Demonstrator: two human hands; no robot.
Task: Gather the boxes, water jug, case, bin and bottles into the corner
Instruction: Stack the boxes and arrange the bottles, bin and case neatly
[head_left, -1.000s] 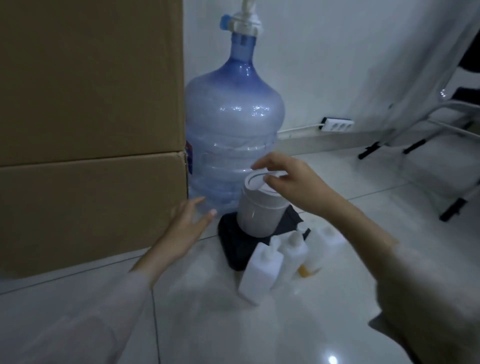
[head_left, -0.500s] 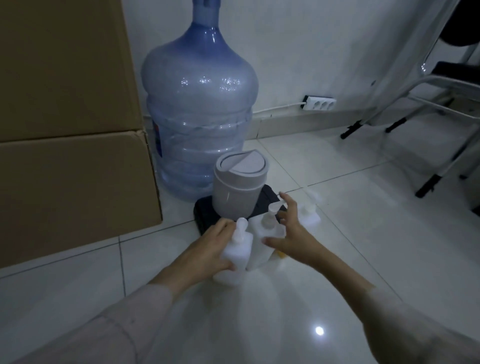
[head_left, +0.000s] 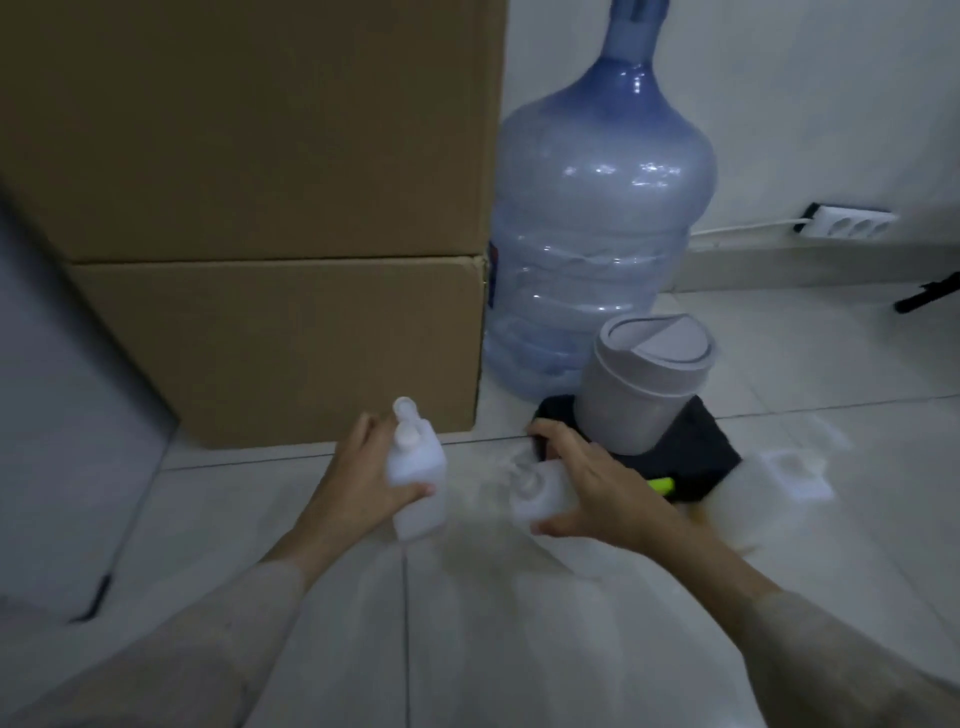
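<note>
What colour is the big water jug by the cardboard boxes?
Translucent blue; the water jug shows clearly in the head view.

Position: head-worn, above and behind both hands.
Facing: forward and down at the floor (head_left: 467, 623), toward the wall (head_left: 805, 104).
Nearness: close; left hand (head_left: 358, 483) and right hand (head_left: 597, 488) sit mid-frame, boxes (head_left: 260, 260) and water jug (head_left: 597, 218) just beyond the fingertips.
Shared: single view only.
</note>
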